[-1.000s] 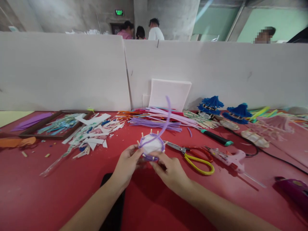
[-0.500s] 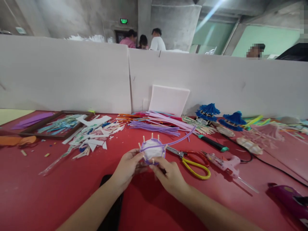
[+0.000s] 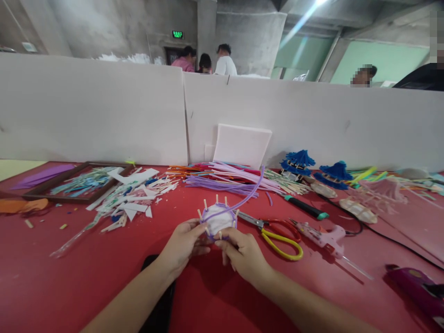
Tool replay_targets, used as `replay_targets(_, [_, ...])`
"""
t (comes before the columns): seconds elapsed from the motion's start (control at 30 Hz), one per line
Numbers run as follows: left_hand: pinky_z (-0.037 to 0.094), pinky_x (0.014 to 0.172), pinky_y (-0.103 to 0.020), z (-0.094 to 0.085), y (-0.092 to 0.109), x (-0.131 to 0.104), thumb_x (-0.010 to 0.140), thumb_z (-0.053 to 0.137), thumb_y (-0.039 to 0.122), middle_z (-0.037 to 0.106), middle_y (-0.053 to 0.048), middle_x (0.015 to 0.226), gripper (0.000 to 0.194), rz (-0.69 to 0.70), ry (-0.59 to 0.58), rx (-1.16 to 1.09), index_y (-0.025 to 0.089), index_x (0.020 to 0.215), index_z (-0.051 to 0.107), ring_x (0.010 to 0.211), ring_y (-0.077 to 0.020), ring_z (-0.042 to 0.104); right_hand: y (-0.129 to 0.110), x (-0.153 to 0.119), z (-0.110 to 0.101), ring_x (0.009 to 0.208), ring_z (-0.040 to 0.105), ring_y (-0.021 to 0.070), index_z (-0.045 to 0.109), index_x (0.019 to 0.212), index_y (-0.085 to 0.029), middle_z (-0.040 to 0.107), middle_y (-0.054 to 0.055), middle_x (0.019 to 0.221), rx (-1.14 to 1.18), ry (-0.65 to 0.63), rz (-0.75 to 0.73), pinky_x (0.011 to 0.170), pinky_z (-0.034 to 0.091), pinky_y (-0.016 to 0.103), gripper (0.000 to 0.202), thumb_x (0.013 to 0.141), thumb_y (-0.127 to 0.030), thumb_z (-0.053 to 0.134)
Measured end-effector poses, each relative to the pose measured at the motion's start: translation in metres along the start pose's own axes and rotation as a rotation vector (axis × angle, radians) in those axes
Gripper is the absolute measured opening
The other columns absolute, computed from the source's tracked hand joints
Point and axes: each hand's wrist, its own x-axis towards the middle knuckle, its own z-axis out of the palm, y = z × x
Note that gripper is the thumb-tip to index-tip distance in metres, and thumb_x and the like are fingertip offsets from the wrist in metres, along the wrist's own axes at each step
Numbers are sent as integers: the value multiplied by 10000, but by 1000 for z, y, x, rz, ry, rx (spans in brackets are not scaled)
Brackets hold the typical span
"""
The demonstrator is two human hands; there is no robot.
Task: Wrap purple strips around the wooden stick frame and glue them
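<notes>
A small round white piece with several short pale sticks standing round its rim is held over the red table. Purple pipe cleaner winds around the sticks, and its loose end curves up to the right. My left hand grips the piece at its left edge, thumb on top. At the near right edge my right hand pinches the rim beside a stick; some of its fingertips are hidden beneath.
Yellow-and-red-handled scissors and a pink glue gun lie to the right. Purple pipe cleaners are piled behind. Paper scraps lie left, a dark phone under my left forearm. Blue models stand at back right.
The loose purple end has swung from pointing right to standing more upright. My right hand's lower fingers have spread a little beneath the piece. The view has shifted slightly.
</notes>
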Motion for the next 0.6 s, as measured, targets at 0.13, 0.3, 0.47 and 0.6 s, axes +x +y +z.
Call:
replay_targets(0.13, [531,453,-184,2,3,-3,799,602,150,695,-39,658,44,-3,2,-22,126,833,615,531,-116,656,0,1,0,349,415,66,663,945,-206,549,-54,483,25,64,-28,387,325,175,188,854,-289,520])
replay_targets(0.3, [543,483,-192,5,8,-4,830,544,111,674,-3,648,49,65,88,-80,155,829,566,516,-104,651,-4,1,-3,409,472,76,613,1040,-197,605,-37,560,105,189,-70,436,391,189,250,827,-324,583])
replay_targets(0.47, [527,462,-201,2,6,-3,809,599,212,693,4,759,87,151,92,-47,185,870,544,561,-132,680,-9,3,-6,404,485,69,501,734,-188,571,-33,568,351,258,71,388,379,175,317,812,-488,570])
replay_targets(0.6, [532,487,-218,2,0,-4,744,668,333,695,-2,749,225,250,19,99,171,872,579,572,-145,676,-9,7,-3,319,434,56,512,695,-173,547,-43,495,477,137,233,304,309,155,419,739,-582,594])
